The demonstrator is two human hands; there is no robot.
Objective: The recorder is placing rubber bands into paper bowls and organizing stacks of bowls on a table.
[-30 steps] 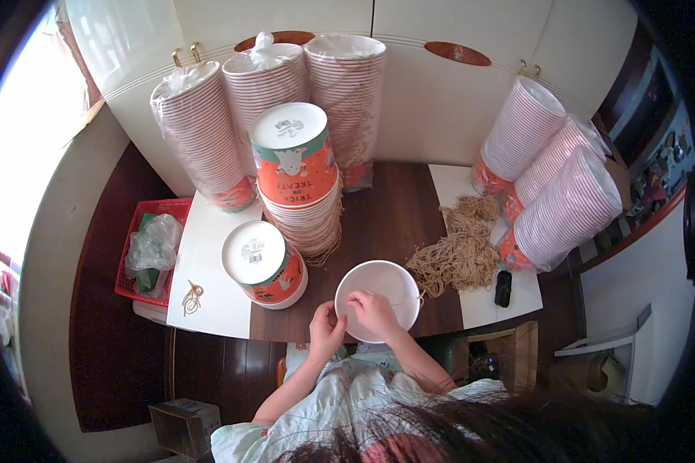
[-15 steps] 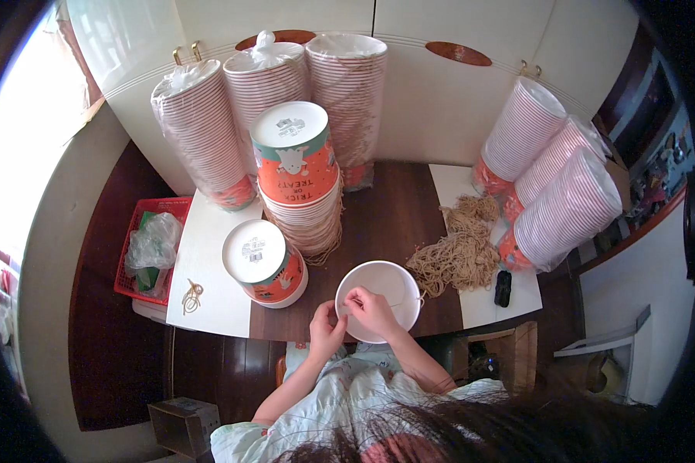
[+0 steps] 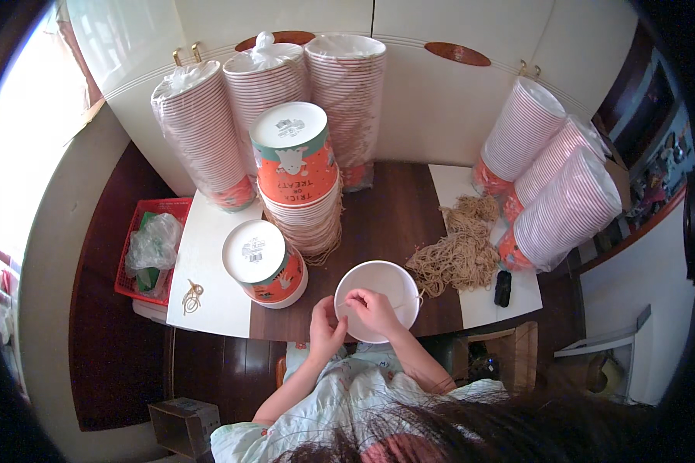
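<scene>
At the near edge of the table, a white-lined paper bucket (image 3: 374,276) stands with its mouth up. My left hand (image 3: 327,330) is closed at the bucket's left rim, thumb and fingers about the wall. Inside the mouth my right hand (image 3: 373,312) pinches a thin beige cord, most of it hidden by the fingers. Part of the cord (image 3: 401,305) crosses the bucket's inside towards its right rim, where a bit of cord shows outside. A heap of beige cords (image 3: 459,255) lies just right of the bucket.
Upside-down orange buckets stand left: a single one (image 3: 264,262) and a stack (image 3: 297,174). Tall plastic-wrapped bucket stacks rise behind (image 3: 346,100) and at right (image 3: 560,208). A black object (image 3: 503,288), a small cord bundle (image 3: 192,297) and a red basket (image 3: 158,207) are at the sides.
My right fingers have shifted very slightly inside the bucket, and the cord inside lies a little differently. The left hand stays at the rim.
</scene>
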